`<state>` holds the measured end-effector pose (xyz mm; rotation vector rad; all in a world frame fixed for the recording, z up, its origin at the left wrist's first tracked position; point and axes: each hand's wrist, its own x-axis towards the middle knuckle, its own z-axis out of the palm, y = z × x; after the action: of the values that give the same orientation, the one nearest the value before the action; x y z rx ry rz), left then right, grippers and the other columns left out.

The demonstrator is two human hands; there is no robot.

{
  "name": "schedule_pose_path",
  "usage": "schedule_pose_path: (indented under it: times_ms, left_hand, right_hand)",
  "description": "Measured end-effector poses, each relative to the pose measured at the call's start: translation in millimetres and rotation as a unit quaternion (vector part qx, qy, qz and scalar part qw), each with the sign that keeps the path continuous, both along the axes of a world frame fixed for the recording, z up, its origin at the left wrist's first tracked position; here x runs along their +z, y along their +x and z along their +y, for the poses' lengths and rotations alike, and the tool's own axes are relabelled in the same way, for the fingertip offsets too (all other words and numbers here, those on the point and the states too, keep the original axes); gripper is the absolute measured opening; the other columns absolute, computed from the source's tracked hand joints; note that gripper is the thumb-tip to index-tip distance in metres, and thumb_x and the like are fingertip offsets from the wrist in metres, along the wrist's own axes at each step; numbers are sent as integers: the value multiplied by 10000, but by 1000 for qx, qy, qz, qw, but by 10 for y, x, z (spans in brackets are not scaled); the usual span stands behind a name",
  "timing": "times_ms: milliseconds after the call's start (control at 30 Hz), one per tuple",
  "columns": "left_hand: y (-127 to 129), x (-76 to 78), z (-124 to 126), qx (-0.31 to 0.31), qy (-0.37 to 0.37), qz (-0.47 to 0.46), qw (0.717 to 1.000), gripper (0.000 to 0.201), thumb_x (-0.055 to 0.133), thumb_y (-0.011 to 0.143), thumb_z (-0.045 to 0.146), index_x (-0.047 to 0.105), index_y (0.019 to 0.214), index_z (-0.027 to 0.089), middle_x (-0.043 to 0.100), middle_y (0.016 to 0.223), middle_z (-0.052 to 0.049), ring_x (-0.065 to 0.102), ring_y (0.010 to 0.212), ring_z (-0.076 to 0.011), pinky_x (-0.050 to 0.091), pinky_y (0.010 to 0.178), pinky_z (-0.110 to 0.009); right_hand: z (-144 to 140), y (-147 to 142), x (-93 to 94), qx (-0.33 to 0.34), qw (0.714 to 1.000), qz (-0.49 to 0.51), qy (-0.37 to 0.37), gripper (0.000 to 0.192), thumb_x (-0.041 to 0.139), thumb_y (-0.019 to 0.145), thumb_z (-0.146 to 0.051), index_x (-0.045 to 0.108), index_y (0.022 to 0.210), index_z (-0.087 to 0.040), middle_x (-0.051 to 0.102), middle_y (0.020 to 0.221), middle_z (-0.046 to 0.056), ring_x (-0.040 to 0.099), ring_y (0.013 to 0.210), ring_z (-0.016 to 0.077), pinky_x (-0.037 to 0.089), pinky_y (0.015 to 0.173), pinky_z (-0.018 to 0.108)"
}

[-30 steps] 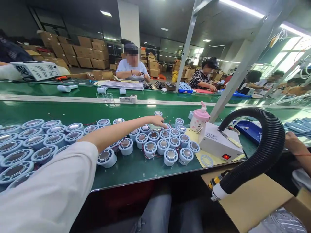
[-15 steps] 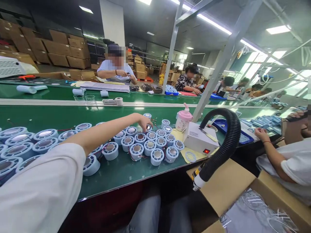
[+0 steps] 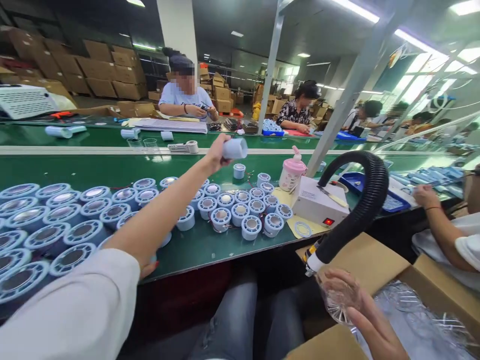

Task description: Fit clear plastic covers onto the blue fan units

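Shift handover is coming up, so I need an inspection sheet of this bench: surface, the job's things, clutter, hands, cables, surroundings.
Surface: green bench, crowded at left and centre.
Job's things: pale blue round part lifted above rows of like parts; clear plastic piece over a cardboard box.
Clutter: pink bottle, white box with red switch.
Hands: left hand grips the blue part; right hand holds the clear piece.
Cables: black ribbed hose; thin wires among the parts.
Surroundings: co-workers seated opposite, stacked cartons behind.

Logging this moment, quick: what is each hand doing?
Left hand: closed on a pale blue round part.
Right hand: holding a clear plastic piece.
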<state>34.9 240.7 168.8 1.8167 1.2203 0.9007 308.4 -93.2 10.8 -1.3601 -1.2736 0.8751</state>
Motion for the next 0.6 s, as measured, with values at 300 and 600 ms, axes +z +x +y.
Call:
schedule_pose_path:
  times_ms: [300, 600]
  left_hand:
    - [114, -997, -1790, -243, -293, -144, 913, 422, 397, 804, 531, 541, 800, 134, 574, 693, -39, 538, 520, -118, 421, 420, -207]
    - [23, -1321, -2270, -330, -164, 60, 928, 173, 557, 864, 267, 685, 847, 152, 610, 858, -25, 553, 836, -149, 421, 777, -246]
  right_hand:
    - [-68, -583, 133, 12, 871, -446, 206, 434, 485, 930, -261, 454, 1361, -305, 440, 1317, 135, 563, 1126, 300, 564, 802, 380]
    - [58, -950, -6, 27, 853, -513, 96, 384, 590, 784, -26, 652, 1112, -215, 487, 1334, 181, 561, 1054, 341, 574, 757, 465]
